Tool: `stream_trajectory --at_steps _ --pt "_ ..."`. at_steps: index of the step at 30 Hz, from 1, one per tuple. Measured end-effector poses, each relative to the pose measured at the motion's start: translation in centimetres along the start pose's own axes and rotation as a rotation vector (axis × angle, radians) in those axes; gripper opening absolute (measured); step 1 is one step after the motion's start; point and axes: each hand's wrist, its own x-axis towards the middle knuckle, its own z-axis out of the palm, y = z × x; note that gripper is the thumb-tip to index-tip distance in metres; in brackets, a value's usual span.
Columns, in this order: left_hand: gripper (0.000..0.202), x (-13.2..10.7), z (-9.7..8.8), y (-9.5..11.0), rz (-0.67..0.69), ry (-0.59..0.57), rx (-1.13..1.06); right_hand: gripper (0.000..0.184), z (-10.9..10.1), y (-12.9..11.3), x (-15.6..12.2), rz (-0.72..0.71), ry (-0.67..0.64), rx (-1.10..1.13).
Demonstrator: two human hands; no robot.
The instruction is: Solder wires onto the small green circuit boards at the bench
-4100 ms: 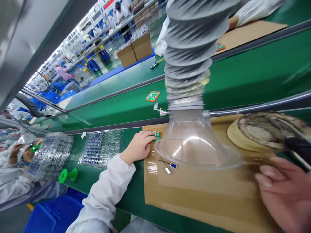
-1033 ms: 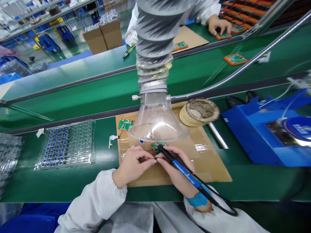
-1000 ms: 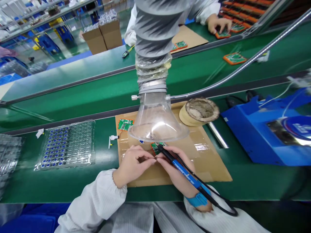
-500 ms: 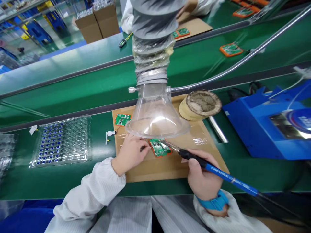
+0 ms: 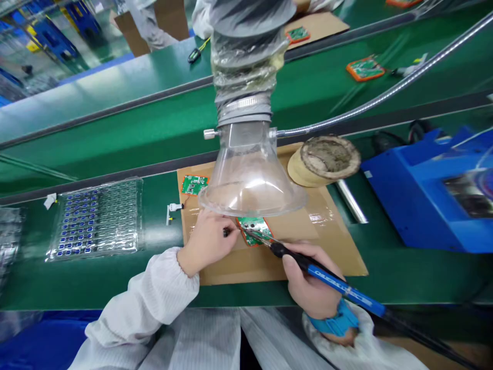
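Iron tip now down on the small green circuit board with orange edging (image 5: 254,229), lower than half a second back when it hovered just right of it. Right hand (image 5: 313,285) wrapped round the blue-handled soldering iron (image 5: 327,280); left hand (image 5: 208,239) pinching something small and dark at the board's left edge. Board sitting on the brown cardboard mat (image 5: 331,246), just under the clear funnel-shaped fume hood (image 5: 250,180). Tight overhead there; bare mat near and right.
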Motion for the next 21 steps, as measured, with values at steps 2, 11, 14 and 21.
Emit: stream_trajectory --at_steps 2,11,14,21 --pt "0.020 -0.02 -0.01 0.11 -0.001 0.011 -0.001 0.013 0.00 0.02 -0.04 -0.010 -0.008 0.002" --pt "0.020 0.00 0.10 0.05 -0.009 0.014 -0.012 0.015 -0.14 -0.13 0.11 -0.032 -0.016 0.004" --pt "0.020 0.00 0.12 0.02 -0.001 0.021 -0.013 0.014 -0.23 -0.30 0.21 -0.035 -0.039 -0.017" --pt "0.019 0.04 0.07 0.05 0.003 0.030 -0.024 0.013 -0.24 -0.24 0.18 -0.041 -0.056 -0.028"
